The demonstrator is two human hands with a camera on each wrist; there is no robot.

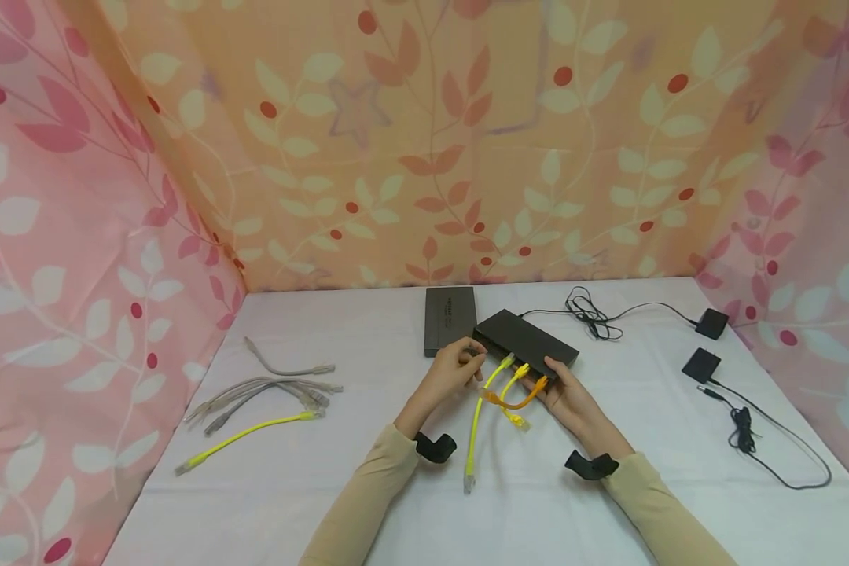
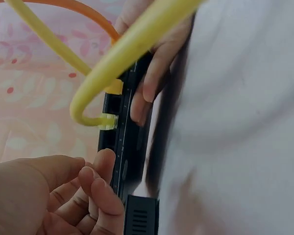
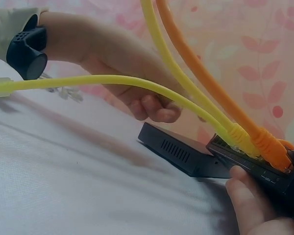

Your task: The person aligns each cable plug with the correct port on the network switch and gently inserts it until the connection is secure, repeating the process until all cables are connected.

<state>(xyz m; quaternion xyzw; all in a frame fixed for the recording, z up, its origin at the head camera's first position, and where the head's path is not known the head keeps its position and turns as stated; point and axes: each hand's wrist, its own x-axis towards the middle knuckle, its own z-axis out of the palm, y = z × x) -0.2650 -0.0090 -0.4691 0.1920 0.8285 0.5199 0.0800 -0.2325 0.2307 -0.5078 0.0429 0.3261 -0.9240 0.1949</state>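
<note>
My right hand [image 1: 573,405] grips the right end of a black network switch [image 1: 527,339], thumb on top and fingers beneath, tilting it so its port side faces me. Two yellow Ethernet cables [image 1: 475,424] and a short orange Ethernet cable [image 1: 515,406] are plugged into that side, their other ends loose. At the switch's left end is my left hand [image 1: 453,369], fingers curled and thumb tip against the index finger; nothing shows between them in the left wrist view. Behind it lies a second, dark grey network switch [image 1: 450,318], flat on the table.
Several grey Ethernet cables [image 1: 269,387] and one yellow Ethernet cable [image 1: 248,435] lie at the left. A black power adapter [image 1: 711,323] with a bundled cord leading to the held switch sits at the back right. Nearer me is another power adapter [image 1: 700,365], its cord coiled.
</note>
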